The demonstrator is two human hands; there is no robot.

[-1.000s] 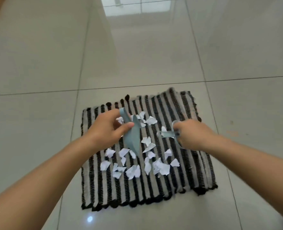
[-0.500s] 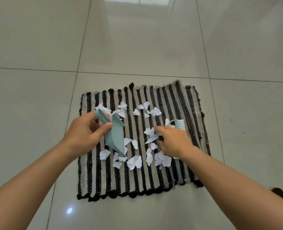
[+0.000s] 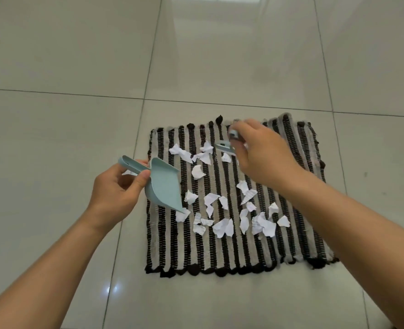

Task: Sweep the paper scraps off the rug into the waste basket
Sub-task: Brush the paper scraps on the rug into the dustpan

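Observation:
A black and beige striped rug (image 3: 288, 243) lies on the tiled floor. Several white paper scraps (image 3: 222, 227) are scattered over its middle and far left part. My left hand (image 3: 115, 193) grips the handle of a pale blue dustpan (image 3: 164, 184), tilted with its lip low at the rug's left edge, touching one scrap. My right hand (image 3: 265, 157) is over the rug's far side and holds a small blue hand brush (image 3: 224, 146), mostly hidden by the fingers. No waste basket is in view.
Glossy pale floor tiles (image 3: 54, 138) surround the rug on all sides, with grout lines and a window's reflection at the top.
My right hand has moved the brush from the rug's middle to its far edge. My left hand has shifted the dustpan left, to the rug's edge, and tipped it flatter.

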